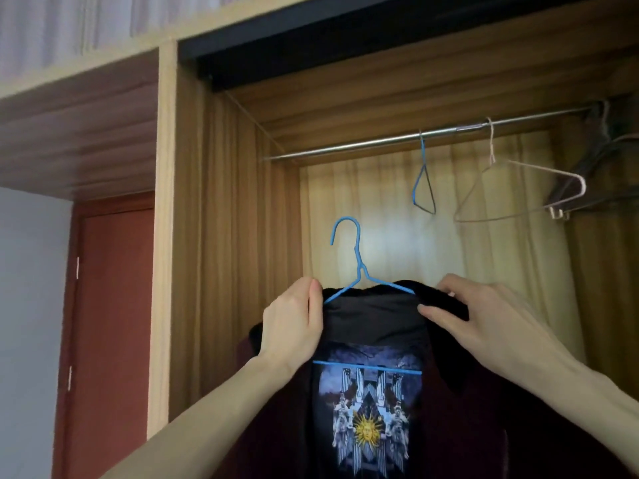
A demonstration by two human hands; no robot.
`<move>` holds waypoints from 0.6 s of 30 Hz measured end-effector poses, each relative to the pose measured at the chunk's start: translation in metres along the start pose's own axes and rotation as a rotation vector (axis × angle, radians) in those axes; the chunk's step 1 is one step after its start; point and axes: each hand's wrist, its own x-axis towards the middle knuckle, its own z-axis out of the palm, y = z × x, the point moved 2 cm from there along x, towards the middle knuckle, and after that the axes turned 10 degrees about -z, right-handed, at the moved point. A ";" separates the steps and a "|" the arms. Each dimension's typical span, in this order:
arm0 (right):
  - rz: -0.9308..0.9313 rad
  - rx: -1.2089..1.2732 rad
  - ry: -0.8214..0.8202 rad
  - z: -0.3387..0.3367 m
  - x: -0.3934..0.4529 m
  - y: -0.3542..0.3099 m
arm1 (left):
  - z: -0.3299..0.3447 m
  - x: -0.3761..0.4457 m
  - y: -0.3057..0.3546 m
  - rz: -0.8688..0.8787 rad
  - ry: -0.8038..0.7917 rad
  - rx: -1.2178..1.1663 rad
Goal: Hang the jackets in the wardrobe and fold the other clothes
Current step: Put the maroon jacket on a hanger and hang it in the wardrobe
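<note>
Jacket (456,426) shoulders pinched by left hand (294,326) and right hand (484,319).

Location: a bedroom or dressing area of a home. Evidence: a built-in wood-grain wardrobe (224,236) with its front open, fitted with a metal hanging rail (363,144). Empty wire hangers (423,181) hang on the rail. A pale curtain (397,216) shows behind the rail. A reddish-brown room door (114,323) stands to the left.
</note>
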 end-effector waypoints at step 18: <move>0.214 -0.398 0.091 0.051 0.189 -0.017 | 0.059 0.143 -0.030 0.077 -0.211 0.003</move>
